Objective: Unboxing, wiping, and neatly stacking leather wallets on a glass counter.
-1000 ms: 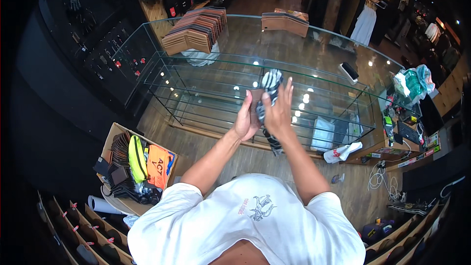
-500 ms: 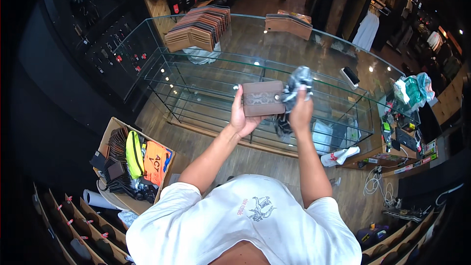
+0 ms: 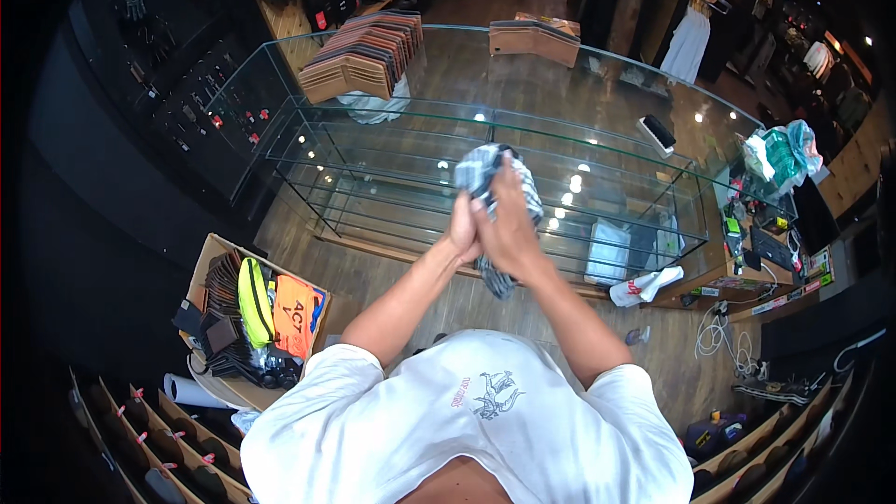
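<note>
Over the glass case, in front of my chest, my two hands meet. A grey, black and white patterned cloth is bunched under my right hand, whose fingers press it down, and a loose end hangs below the wrist. My left hand is closed beneath, at the left side of the cloth. The brown snap wallet it held a moment earlier is now covered by the cloth and my right hand. On the case top, ahead and left, stands a long row of folded wallets; a smaller group of tan wallets is farther right.
A glass display case spans the front. A black and white brush-like block and crumpled plastic bags sit toward its right. At my left, a cardboard box holds wallets and bright pouches. White cables lie on the floor at right.
My right hand has brought the cloth leftward over the brown wallet, hiding it. My left hand has stayed nearly in place. The view has shifted slightly.
</note>
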Action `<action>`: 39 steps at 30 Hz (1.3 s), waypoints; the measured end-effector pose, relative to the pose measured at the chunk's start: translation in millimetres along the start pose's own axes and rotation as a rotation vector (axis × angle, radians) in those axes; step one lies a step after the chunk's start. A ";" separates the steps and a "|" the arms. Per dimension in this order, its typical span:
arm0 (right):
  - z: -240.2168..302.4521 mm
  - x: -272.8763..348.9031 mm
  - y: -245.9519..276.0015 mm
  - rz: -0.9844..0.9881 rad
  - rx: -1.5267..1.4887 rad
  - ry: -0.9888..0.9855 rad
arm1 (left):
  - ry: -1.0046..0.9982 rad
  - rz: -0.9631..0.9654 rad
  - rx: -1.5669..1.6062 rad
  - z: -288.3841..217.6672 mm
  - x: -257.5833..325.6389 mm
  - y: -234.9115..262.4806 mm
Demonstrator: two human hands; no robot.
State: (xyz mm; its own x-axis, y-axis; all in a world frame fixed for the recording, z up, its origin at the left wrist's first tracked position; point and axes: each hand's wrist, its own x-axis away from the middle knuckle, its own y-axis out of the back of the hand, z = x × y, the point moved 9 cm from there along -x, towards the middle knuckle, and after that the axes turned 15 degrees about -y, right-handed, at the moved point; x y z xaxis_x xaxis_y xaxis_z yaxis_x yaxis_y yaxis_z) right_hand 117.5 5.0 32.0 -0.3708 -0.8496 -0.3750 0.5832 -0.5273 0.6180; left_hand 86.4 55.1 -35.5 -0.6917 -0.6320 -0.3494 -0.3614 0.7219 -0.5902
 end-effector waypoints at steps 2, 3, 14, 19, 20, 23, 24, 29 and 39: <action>14.3 6.9 -3.7 0.024 -0.104 0.074 | 0.110 -0.158 0.122 8.8 9.7 13.9; 8.0 -3.6 1.2 0.034 -0.057 0.027 | 0.130 -0.195 0.146 3.3 8.9 8.0; -3.2 -2.0 8.0 -0.197 0.087 -0.058 | -0.128 -0.212 0.315 -18.4 0.9 13.8; -33.3 -3.0 4.4 -0.145 -0.263 -0.159 | -0.209 -0.205 0.149 -33.6 3.5 1.0; -21.0 8.4 -2.8 -0.171 -0.128 -0.117 | -0.222 -0.172 0.081 -35.3 4.8 -4.3; -40.9 1.7 9.0 -0.165 -0.271 -0.149 | -0.193 -0.092 0.025 -31.1 -0.6 -15.2; -55.6 -2.2 8.1 -0.070 -0.412 -0.346 | -0.172 -0.073 0.061 -30.0 0.0 -17.5; -102.2 2.6 21.8 -0.165 -0.438 -0.552 | -0.199 -0.224 -0.320 -16.0 -0.4 22.3; -52.3 36.6 58.8 -0.304 -0.224 -0.200 | 0.159 -0.313 -0.384 27.4 -7.6 23.4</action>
State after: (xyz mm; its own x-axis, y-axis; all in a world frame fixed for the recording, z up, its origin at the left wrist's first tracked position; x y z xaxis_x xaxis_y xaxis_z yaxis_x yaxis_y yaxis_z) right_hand 176.0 -57.6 18.5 -0.6700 -0.6483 -0.3617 0.5603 -0.7612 0.3265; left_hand 100.2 69.1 -66.6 -0.5897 -0.8049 -0.0666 -0.7486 0.5757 -0.3290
